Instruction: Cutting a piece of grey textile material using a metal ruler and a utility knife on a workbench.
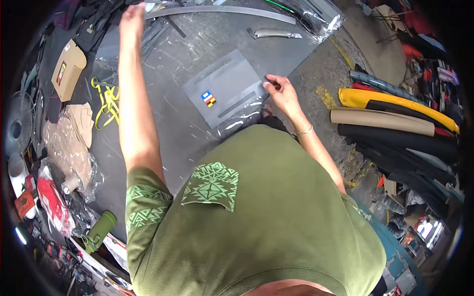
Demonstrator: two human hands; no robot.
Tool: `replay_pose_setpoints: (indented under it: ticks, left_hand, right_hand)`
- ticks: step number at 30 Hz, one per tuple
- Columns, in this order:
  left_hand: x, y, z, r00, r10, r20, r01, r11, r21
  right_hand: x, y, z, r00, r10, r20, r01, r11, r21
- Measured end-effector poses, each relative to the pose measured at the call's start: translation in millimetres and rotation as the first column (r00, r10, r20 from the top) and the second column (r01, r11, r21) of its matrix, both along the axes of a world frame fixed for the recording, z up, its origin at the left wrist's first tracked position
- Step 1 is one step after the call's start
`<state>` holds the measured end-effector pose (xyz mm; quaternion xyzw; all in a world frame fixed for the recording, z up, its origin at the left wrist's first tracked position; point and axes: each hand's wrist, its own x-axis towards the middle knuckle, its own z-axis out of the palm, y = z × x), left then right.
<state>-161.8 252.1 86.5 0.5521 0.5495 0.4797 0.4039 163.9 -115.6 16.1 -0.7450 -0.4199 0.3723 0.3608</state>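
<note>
My left hand [132,20] reaches to the far left of the grey table [173,79], its fingers bunched beside the end of a long pale strip [222,9]. What they grip is too small to make out. In front of me lies a flat grey sheet [232,75] with darker bands along two sides and a small multicoloured label [209,99] on it. At the sheet's right corner is my right hand [282,94], thumb and forefinger a little apart, the thumb tip at the sheet's edge. A utility knife [274,33] rests beyond the sheet.
Yellow strapping [106,102], a cardboard piece [68,70] and plastic-wrapped brown material [69,135] lie on the left. A green bottle [100,230] is at lower left. Rolls of material, including a yellow roll [390,100] and a tan roll [382,120], are stacked at right.
</note>
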Motion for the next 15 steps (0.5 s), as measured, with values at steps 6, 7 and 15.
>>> replay_pose_setpoints:
  ticks: [6, 7, 15]
  left_hand:
    - [36, -225, -46, 0.838, -0.149, -0.526, 0.155, 0.987, -0.034]
    - [34, -256, -56, 0.774, -0.106, -0.624, 0.160, 0.987, 0.031]
    - [55, -432, -94, 0.548, 0.032, -0.836, -0.184, 0.980, -0.083]
  right_hand:
    - [5, -22, 16, 0.814, 0.444, -0.374, -0.545, 0.806, -0.230]
    - [9, -30, 23, 0.792, 0.464, -0.396, -0.569, 0.797, -0.204]
    - [73, -32, -17, 0.739, 0.454, -0.497, -0.609, 0.766, -0.206]
